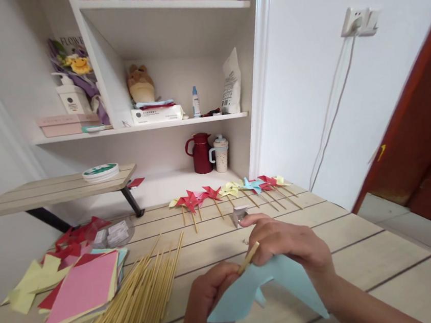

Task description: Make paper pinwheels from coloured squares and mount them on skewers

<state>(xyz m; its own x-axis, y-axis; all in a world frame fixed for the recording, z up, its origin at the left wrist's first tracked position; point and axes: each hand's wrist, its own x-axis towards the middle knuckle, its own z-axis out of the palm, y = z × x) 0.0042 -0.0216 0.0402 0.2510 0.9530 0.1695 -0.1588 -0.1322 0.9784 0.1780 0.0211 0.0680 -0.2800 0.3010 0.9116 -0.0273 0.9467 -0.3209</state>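
A light blue paper pinwheel [230, 299] with a thin wooden stick [249, 258] at its top is between my hands, low in the view. My left hand [208, 290] is closed around the stick and the paper's left side, its fingers partly behind the paper. My right hand [291, 243] curls over the pinwheel's upper right part. Its index finger stretches forward to a small silvery open box [240, 215] on the table; whether it touches the box I cannot tell. What is inside the box is too small to make out.
Finished pinwheels [191, 201] on sticks lie in a row at the back. To my left are a bundle of wooden sticks [137, 298], stacked coloured paper squares [84, 288], cut paper [39, 277] and a clear container [117, 233]. A raised wooden stand [57, 191] is behind them.
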